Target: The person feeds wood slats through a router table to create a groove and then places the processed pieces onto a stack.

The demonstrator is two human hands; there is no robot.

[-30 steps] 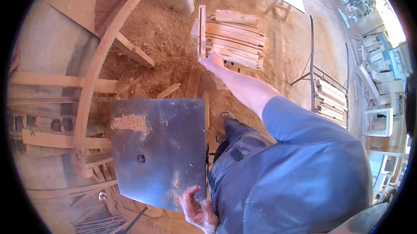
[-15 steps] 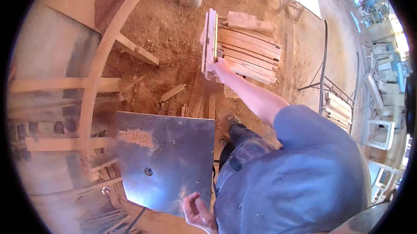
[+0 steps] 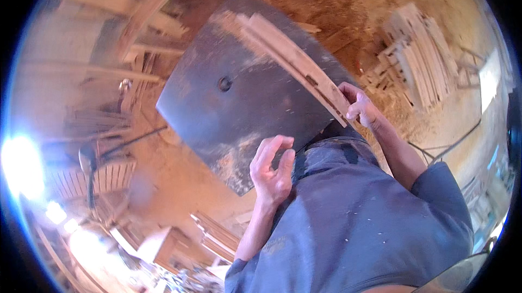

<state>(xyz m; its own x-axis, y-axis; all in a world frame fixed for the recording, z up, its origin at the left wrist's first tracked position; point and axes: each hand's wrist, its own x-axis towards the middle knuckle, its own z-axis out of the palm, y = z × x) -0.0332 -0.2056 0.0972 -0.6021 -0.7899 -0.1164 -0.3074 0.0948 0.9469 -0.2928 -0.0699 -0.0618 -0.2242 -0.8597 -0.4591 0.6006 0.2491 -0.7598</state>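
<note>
My right hand (image 3: 360,105) grips the near end of a long wooden rail (image 3: 296,64) with a slot cut in its face and a step along its side. The rail slants across the dark machine table (image 3: 266,105), its far end over sawdust (image 3: 231,23); whether it touches the surface I cannot tell. Left of the rail, a round dark fitting (image 3: 224,83) is set in the tabletop. My left hand (image 3: 272,173) hovers at the table's near edge, fingers half bent and thumb apart, holding nothing.
A stack of wooden pieces (image 3: 421,59) lies on the sawdust-covered ground at the right. A curved wooden beam (image 3: 155,7) crosses the upper left. More boards (image 3: 215,236) lie at lower left, and a dark metal bar (image 3: 459,140) stands right.
My right hand has brought the rail from the stack over to the machine table. My left hand has lifted further into view. The whole view has turned towards the table.
</note>
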